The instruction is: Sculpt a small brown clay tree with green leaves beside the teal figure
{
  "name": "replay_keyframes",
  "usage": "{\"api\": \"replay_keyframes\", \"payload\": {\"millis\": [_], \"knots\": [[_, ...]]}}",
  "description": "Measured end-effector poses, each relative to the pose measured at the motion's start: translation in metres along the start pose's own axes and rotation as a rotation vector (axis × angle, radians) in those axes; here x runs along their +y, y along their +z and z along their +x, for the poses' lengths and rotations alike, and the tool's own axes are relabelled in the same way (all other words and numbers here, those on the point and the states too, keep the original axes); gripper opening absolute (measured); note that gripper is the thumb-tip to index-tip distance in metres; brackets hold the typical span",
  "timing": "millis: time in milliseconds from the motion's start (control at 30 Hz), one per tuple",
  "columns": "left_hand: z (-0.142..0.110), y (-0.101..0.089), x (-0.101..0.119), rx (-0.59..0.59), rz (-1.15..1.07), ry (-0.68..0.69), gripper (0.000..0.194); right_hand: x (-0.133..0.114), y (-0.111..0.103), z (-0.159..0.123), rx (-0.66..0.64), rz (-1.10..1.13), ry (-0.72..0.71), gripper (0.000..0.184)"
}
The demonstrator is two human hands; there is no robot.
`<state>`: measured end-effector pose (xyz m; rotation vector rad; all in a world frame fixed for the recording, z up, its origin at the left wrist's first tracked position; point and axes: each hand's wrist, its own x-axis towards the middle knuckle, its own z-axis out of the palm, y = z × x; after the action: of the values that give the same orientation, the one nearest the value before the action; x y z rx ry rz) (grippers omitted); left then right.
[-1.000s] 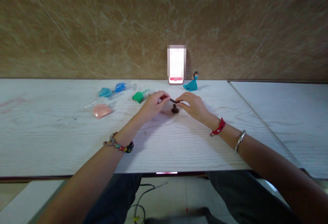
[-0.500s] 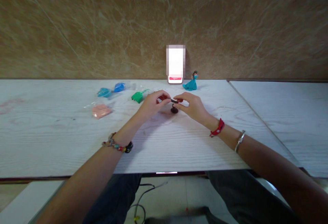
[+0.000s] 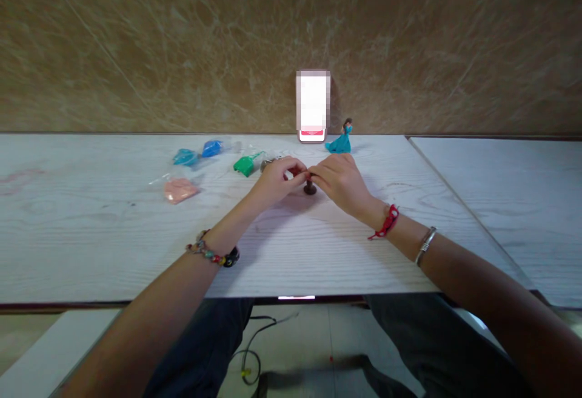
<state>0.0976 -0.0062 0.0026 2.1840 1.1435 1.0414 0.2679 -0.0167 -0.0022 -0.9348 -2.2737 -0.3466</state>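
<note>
Fingertips of my left hand (image 3: 280,181) and my right hand (image 3: 342,182) meet in a pinch above the middle of the table. Between them is a thin dark brown clay strip, now almost wholly hidden by the fingers. Just beneath the fingertips stands a small dark brown clay piece (image 3: 310,190) with a round flat base and a short stem; its top is partly covered. I cannot tell whether the strip touches that stem. Behind my right hand stands a small figurine (image 3: 340,142) in a long teal dress, with dark hair.
A phone (image 3: 313,104) with a lit, blurred screen leans on the marbled wall. Left of my hands lie clear bags of green clay (image 3: 245,166), blue clay (image 3: 211,148), light blue clay (image 3: 185,157) and peach clay (image 3: 180,190). A brownish packet (image 3: 268,164) shows behind my left hand.
The strip stretched visibly between my hands earlier; now my fingertips have come together over it. My right hand has turned over and closed its pinch. The view has tipped slightly.
</note>
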Motion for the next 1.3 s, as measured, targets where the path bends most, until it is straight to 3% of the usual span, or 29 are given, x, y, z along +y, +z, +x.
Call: {"api": "replay_keyframes", "payload": {"millis": [133,267,367,467,533,633,767,900,1067,1167,1300], "knots": [[0.001,0.004,0.005,0.022,-0.047,-0.025,0.010,-0.002,-0.002,0.001,0.015,-0.012,-0.010,0.023],[0.002,-0.001,0.000,0.123,0.134,-0.063,0.008,-0.004,-0.008,0.002,0.084,0.278,0.015,0.015],[0.003,-0.015,-0.014,0.257,0.254,-0.198,0.009,0.003,-0.014,0.002,0.217,0.527,0.196,0.014],[0.003,-0.027,-0.024,0.321,0.203,-0.282,0.011,0.018,-0.015,0.002,0.380,0.669,0.415,0.017],[0.003,-0.029,-0.023,0.289,0.076,-0.255,0.016,0.028,-0.011,0.001,0.396,0.731,0.492,0.017],[0.003,-0.023,-0.013,0.132,-0.112,-0.166,0.017,0.032,-0.006,0.001,0.332,0.812,0.551,0.017],[0.001,-0.013,0.003,0.000,-0.251,-0.100,0.012,0.022,-0.007,0.003,0.256,0.869,0.529,0.017],[-0.002,-0.012,0.013,0.000,-0.342,-0.058,0.015,0.012,-0.015,0.006,0.225,0.966,0.470,0.012],[-0.003,-0.008,0.017,0.001,-0.307,-0.048,0.019,0.006,-0.022,0.007,0.125,0.929,0.372,0.019],[-0.002,-0.004,0.017,0.005,-0.316,-0.076,0.016,0.003,-0.020,0.007,0.096,1.042,0.417,0.023],[-0.002,-0.002,0.019,-0.037,-0.525,-0.151,0.018,0.007,-0.013,0.007,0.112,1.223,0.560,0.034]]}}
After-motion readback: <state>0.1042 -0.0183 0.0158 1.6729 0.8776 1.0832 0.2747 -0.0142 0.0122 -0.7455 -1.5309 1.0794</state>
